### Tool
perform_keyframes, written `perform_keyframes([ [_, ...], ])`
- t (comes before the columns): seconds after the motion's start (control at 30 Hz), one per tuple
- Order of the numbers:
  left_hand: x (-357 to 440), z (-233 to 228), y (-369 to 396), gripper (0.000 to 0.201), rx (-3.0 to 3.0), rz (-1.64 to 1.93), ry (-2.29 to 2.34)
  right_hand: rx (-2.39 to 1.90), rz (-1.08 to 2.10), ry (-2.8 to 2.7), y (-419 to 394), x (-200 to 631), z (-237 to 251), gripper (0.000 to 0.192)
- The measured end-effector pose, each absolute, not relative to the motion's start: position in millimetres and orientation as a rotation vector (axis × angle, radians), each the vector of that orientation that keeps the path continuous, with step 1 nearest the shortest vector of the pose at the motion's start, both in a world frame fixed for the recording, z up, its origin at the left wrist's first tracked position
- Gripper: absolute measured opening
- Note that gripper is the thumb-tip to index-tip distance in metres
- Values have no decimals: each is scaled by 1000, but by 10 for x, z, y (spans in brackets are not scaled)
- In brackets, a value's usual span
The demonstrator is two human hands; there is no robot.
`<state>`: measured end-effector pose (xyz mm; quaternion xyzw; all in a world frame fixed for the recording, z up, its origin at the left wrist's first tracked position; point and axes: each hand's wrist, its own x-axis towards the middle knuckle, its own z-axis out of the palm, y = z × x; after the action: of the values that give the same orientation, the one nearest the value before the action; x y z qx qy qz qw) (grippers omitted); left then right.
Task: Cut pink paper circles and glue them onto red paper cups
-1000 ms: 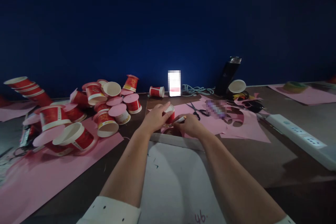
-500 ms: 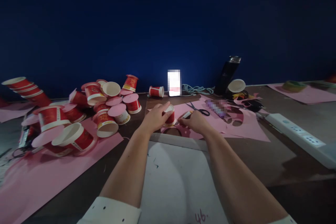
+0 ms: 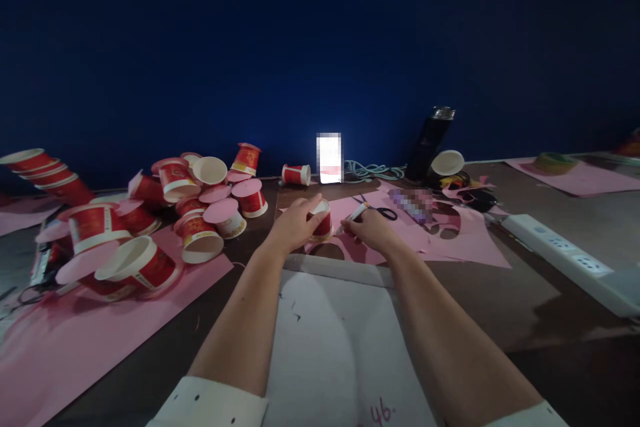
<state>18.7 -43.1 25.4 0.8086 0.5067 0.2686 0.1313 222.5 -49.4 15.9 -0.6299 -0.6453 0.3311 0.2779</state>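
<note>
My left hand (image 3: 297, 221) is closed around a red paper cup (image 3: 323, 223), which stands upside down on a pink paper sheet (image 3: 370, 243). The fingers lie over its pale base and side. A white marker pen (image 3: 358, 212) is gripped in my right hand (image 3: 370, 227), just right of the cup. Its tip points down and left toward the paper near the cup's rim. Black-handled scissors (image 3: 386, 213) lie just beyond my right hand. Round holes are cut in the pink sheet, one in front of the cup.
Many red paper cups (image 3: 150, 265), several with pink paper discs, are heaped at left. A lit screen (image 3: 330, 157), cables (image 3: 375, 172) and a dark flask (image 3: 431, 143) stand along the blue wall. A white power strip (image 3: 570, 260) lies at right; a pale board (image 3: 340, 340) is in front.
My right hand has tilted the marker pen more upright, with its tip now by the cup's rim. My left hand stays on the cup. The whole view has shifted slightly.
</note>
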Motion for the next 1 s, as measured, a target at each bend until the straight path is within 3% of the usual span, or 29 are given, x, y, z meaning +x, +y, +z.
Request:
perform_keyframes([
  [1.0, 179, 236, -411, 57, 2348, 772, 1468, -1791, 719, -1619, -432, 2196, 145, 25],
])
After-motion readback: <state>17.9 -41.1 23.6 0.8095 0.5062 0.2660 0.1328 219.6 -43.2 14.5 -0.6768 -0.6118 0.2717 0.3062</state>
